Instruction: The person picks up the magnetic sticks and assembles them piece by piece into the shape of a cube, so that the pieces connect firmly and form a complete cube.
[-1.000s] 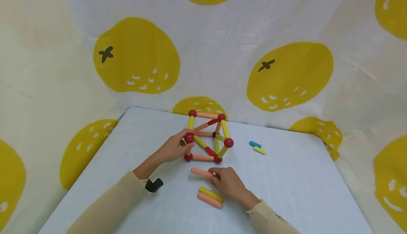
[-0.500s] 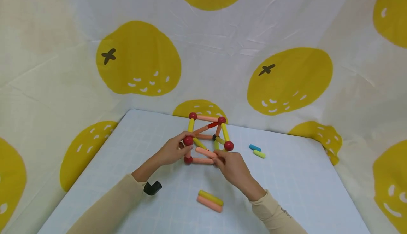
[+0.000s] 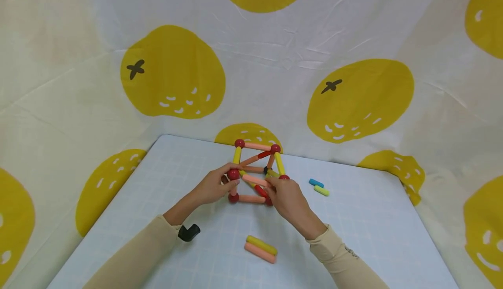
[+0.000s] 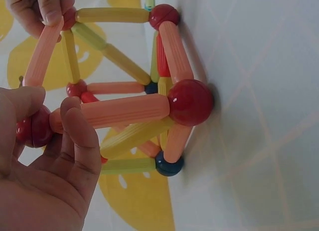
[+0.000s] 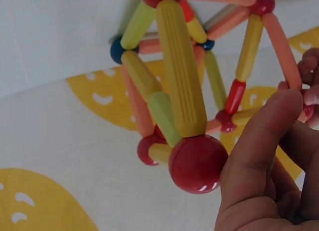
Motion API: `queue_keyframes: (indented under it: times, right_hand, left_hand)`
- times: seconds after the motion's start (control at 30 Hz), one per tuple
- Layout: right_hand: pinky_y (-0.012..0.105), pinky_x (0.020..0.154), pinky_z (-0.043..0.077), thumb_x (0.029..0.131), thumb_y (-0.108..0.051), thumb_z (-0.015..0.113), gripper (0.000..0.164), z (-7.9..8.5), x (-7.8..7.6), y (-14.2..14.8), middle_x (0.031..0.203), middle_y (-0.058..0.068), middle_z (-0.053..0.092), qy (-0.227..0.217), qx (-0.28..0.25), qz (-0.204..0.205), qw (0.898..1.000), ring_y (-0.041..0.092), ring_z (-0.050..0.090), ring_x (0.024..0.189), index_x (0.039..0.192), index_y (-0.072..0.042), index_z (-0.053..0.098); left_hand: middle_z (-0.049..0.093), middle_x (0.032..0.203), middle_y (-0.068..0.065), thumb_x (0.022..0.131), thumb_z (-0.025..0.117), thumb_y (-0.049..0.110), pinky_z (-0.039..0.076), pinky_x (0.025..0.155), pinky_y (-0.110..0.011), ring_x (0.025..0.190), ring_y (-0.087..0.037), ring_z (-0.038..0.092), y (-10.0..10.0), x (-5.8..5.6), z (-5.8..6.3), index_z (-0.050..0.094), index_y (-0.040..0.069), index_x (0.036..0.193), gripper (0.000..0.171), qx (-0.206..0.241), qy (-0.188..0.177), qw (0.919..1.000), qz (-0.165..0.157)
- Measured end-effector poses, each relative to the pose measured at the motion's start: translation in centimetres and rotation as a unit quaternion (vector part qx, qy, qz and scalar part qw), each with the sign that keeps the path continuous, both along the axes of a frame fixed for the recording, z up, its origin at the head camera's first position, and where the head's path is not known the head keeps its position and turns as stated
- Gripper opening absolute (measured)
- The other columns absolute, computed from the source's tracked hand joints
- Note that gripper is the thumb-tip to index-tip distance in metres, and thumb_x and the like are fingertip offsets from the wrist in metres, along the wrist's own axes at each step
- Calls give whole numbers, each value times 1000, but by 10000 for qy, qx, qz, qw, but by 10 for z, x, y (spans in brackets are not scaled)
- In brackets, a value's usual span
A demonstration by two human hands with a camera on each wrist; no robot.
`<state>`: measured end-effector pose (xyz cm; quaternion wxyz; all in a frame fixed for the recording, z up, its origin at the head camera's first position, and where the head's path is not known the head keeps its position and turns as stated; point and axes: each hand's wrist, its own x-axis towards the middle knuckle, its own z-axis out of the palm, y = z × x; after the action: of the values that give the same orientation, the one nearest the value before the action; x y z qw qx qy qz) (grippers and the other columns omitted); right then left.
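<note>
A box-shaped frame of magnetic rods and balls stands on the table. My left hand [image 3: 212,187] holds its front left top corner, fingers and thumb around the red ball [image 4: 37,128]. Below that ball runs an upright pink rod [image 4: 124,111]. Across the top front lies another pink rod [image 3: 254,180], its left end right at the held ball. My right hand [image 3: 288,199] pinches this rod's right end beside the front right red ball [image 5: 198,163]. In the right wrist view the fingers hide most of the pinched rod.
A yellow rod [image 3: 262,245] and a pink rod [image 3: 260,252] lie side by side at the front of the table. To the right lie a short blue rod [image 3: 316,183] and a light green rod [image 3: 321,190]. A patterned cloth [image 3: 271,84] hangs behind.
My right hand has lifted the pink rod from the front of the table up to the frame's top front edge, its left end now at the held ball. My left hand stays at the corner.
</note>
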<state>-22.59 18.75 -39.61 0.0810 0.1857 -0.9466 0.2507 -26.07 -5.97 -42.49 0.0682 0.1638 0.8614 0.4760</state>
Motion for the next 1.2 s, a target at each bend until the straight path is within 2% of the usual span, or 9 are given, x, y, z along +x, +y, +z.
queue_keyframes:
  times: [0.2,0.43,0.8,0.97,1.2]
  right_hand:
    - [19,46,34,96,-19,73,6,1,-1,-4,56,-5,49,-25,46,-32,10000,11,45,54,98,-14,74]
    - [19,50,40,93,-15,76,13,3,-4,-9,73,0,66,200,270,11,9994,11,50,60,104,-9,76]
    - [17,45,39,93,-13,75,10,7,-9,-12,76,2,68,117,176,-1,9998,9,50,53,103,-8,75]
    - [17,46,40,94,-13,75,12,8,-10,-12,78,2,70,118,155,45,9998,8,51,52,104,-8,75]
    - [16,45,36,94,-13,75,6,7,-11,-11,67,-1,62,353,121,146,9992,7,46,48,97,-8,72]
  left_hand:
    - [64,94,-3,100,67,22,51,63,-29,82,-21,59,-1,-1,0,56,22,137,38,4,65,10000,-55]
    - [65,98,-3,100,67,20,51,65,-29,83,-19,59,-1,1,1,57,22,135,36,79,57,9999,-82]
    - [65,95,-2,98,69,25,51,64,-27,79,-17,60,-2,-4,0,57,24,131,35,-22,226,9996,-191]
    - [68,96,-5,97,72,25,52,65,-27,76,-22,66,0,-7,2,58,23,131,37,10,-7,9998,-194]
    - [71,86,-17,95,74,27,51,63,-25,77,-38,69,2,-10,6,59,20,129,38,69,-403,9988,-271]
